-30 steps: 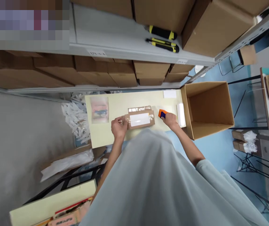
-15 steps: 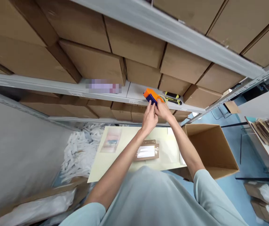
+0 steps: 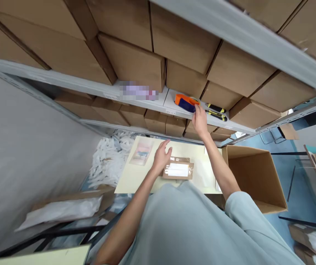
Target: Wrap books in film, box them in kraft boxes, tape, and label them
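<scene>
An orange and blue tape dispenser [image 3: 185,102] lies on the grey shelf [image 3: 171,105]. My right hand [image 3: 200,120] is raised to the shelf, its fingers touching the dispenser's right end; whether they grip it I cannot tell. My left hand [image 3: 162,156] hovers open, fingers apart, just left of a small taped cardboard package [image 3: 178,170] with a white label. The package lies flat on the pale yellow table [image 3: 136,176].
Two black and yellow knives [image 3: 216,112] lie on the shelf right of the dispenser. Cardboard boxes fill the shelves. An open carton [image 3: 257,180] stands right of the table. A clear bag [image 3: 141,154] rests on the table's left; white packets [image 3: 111,162] pile behind it.
My left hand has dropped from the dispenser down to the table beside the package. My right hand has laid the dispenser on the shelf, and the view has tilted slightly.
</scene>
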Tool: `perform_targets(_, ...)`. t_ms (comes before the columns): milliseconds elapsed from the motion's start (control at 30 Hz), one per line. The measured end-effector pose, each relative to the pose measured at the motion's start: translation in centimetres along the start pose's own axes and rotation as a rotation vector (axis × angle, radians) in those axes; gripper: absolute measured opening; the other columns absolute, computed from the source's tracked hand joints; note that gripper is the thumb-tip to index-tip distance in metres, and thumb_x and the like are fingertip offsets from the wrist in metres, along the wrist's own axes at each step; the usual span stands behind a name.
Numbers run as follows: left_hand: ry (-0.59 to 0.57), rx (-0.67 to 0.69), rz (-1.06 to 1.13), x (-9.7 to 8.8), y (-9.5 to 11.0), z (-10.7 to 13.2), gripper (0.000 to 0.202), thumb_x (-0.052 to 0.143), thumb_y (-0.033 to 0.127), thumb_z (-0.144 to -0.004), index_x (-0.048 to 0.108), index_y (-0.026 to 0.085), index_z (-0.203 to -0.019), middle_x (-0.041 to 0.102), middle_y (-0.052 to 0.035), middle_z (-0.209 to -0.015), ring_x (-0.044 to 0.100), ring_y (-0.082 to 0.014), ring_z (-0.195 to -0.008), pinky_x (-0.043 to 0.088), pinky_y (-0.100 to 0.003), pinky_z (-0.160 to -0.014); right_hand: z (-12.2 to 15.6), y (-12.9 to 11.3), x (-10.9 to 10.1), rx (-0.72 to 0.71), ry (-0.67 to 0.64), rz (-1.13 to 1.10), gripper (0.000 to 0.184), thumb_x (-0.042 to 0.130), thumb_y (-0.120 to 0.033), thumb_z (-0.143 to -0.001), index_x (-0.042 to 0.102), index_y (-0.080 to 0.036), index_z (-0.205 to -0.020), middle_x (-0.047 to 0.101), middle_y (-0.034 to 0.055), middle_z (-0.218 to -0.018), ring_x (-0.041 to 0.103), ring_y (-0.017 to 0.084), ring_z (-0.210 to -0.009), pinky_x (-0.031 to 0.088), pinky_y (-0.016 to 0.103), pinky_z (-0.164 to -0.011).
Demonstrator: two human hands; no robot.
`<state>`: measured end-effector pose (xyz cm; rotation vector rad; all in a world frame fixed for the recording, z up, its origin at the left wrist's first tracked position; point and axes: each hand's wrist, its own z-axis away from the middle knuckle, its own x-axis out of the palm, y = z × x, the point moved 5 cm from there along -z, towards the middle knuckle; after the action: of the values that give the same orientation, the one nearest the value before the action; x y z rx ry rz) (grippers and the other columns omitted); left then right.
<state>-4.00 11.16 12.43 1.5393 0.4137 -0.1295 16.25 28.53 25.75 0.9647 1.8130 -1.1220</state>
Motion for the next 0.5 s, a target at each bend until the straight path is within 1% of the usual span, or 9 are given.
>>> perform_targets(33,0.017,-0.142,0.002,-0.5,-2.9,1.8,0.044,0.063,0.025,-0.099,0.075,0.019,-0.141,0.074,-0.0183,-0.153,0.074,-0.0338,-0.142,0.059,-0.055,-0.126,3.6,0.9,0.8,0.022,0.043,-0.051,0.060,0.030,-0.018,-0.114,0.050,-0.010,-0.170,0.056,0.0223,-0.172,0.052,0.033,-0.162,0.038,0.057,-0.140)
perform_targets(67,0.033,-0.279,0.005,-0.9,-5.7,3.8,0.043,0.064,0.024,-0.097,0.075,0.018,-0.138,0.077,-0.0198,-0.147,0.076,-0.0356,-0.137,0.061,-0.057,-0.123,7.8,1.7,1.9,0.056,0.041,-0.098,0.060,0.028,-0.026,-0.117,0.047,-0.012,-0.172,0.055,0.0215,-0.174,0.049,0.032,-0.165,0.038,0.057,-0.141)
perform_targets(133,0.040,-0.482,0.000,-1.3,-9.8,7.6,0.043,0.065,0.022,-0.095,0.075,0.017,-0.137,0.081,-0.0211,-0.138,0.079,-0.0371,-0.133,0.062,-0.058,-0.120,17.1,3.0,4.3,0.171,-0.041,-0.179,0.062,0.026,-0.038,-0.120,0.044,-0.015,-0.175,0.052,0.0206,-0.177,0.046,0.031,-0.168,0.037,0.058,-0.142)
perform_targets(200,0.008,-0.576,-0.019,-1.0,-12.1,10.5,0.046,0.064,0.022,-0.096,0.073,0.016,-0.141,0.080,-0.0210,-0.141,0.078,-0.0358,-0.136,0.060,-0.056,-0.123,25.9,3.4,6.4,0.337,-0.156,-0.241,0.069,0.026,-0.046,-0.120,0.040,-0.011,-0.177,0.047,0.0231,-0.181,0.042,0.032,-0.172,0.035,0.058,-0.144)
perform_targets(267,-0.037,-0.594,-0.063,0.0,-13.0,12.1,0.051,0.065,0.026,-0.098,0.069,0.017,-0.148,0.076,-0.0202,-0.151,0.074,-0.0343,-0.143,0.057,-0.053,-0.126,32.6,3.3,8.2,0.514,-0.263,-0.288,0.077,0.028,-0.054,-0.119,0.034,-0.006,-0.179,0.039,0.0259,-0.185,0.036,0.035,-0.176,0.032,0.059,-0.145)
perform_targets(300,-0.056,-0.585,-0.100,0.6,-13.0,12.5,0.055,0.067,0.029,-0.098,0.067,0.018,-0.151,0.074,-0.0200,-0.154,0.072,-0.0346,-0.146,0.056,-0.053,-0.128,34.9,3.2,9.1,0.592,-0.308,-0.311,0.082,0.029,-0.057,-0.118,0.032,-0.003,-0.179,0.037,0.0273,-0.186,0.035,0.036,-0.176,0.032,0.059,-0.144)
perform_targets(367,-0.103,-0.542,-0.187,2.0,-12.4,12.6,0.061,0.070,0.034,-0.098,0.063,0.017,-0.156,0.072,-0.0203,-0.158,0.069,-0.0362,-0.148,0.054,-0.054,-0.129,37.3,3.0,10.8,0.711,-0.388,-0.358,0.088,0.032,-0.062,-0.116,0.029,0.000,-0.178,0.038,0.0299,-0.185,0.040,0.039,-0.174,0.038,0.059,-0.141)
perform_targets(433,-0.160,-0.496,-0.264,3.4,-11.3,12.2,0.063,0.070,0.038,-0.100,0.060,0.016,-0.158,0.072,-0.0203,-0.157,0.070,-0.0373,-0.146,0.055,-0.053,-0.127,37.4,3.0,12.5,0.779,-0.446,-0.389,0.090,0.035,-0.064,-0.116,0.029,0.000,-0.177,0.047,0.0317,-0.178,0.051,0.041,-0.167,0.047,0.058,-0.134)
perform_targets(500,-0.194,-0.489,-0.314,4.8,-10.2,11.7,0.065,0.072,0.045,-0.100,0.059,0.016,-0.157,0.074,-0.0197,-0.152,0.072,-0.0384,-0.141,0.058,-0.052,-0.121,36.4,3.2,13.9,0.819,-0.473,-0.391,0.089,0.040,-0.069,-0.115,0.031,-0.004,-0.176,0.060,0.0300,-0.169,0.063,0.041,-0.156,0.056,0.055,-0.124)
